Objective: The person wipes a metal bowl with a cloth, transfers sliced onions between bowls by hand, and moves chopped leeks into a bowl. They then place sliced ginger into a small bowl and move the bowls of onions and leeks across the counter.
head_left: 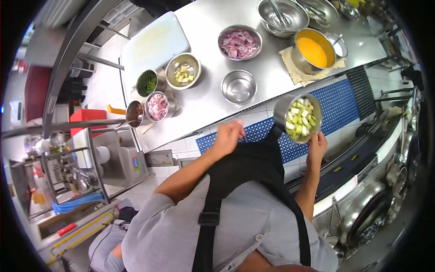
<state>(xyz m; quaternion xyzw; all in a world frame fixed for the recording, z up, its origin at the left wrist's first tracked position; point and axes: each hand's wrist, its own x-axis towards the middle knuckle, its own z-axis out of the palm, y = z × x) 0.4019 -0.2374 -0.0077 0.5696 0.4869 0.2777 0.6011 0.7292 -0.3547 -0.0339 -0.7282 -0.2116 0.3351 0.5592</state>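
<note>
A deep metal pot of chopped pale green vegetable (301, 119) is gripped at its rim by my right hand (316, 147), off the table's front edge. My left hand (229, 136) is curled in front of my apron; whether it holds anything is too small to tell. On the steel table (199, 113) sit an empty metal bowl (239, 87), a bowl of sliced purple onion (239, 42) and a bowl with a few pale green pieces (183, 71). Small pots hold green strips (147, 83), chopped pink onion (157, 106) and something dark (135, 113).
A pot of orange liquid (313, 51) stands on a cloth (292, 68) at the right. Behind it are a metal strainer (283, 16) and other bowls. A white cutting board (155, 43) lies at the left. Another person (108, 245) is at lower left; a stove is at right.
</note>
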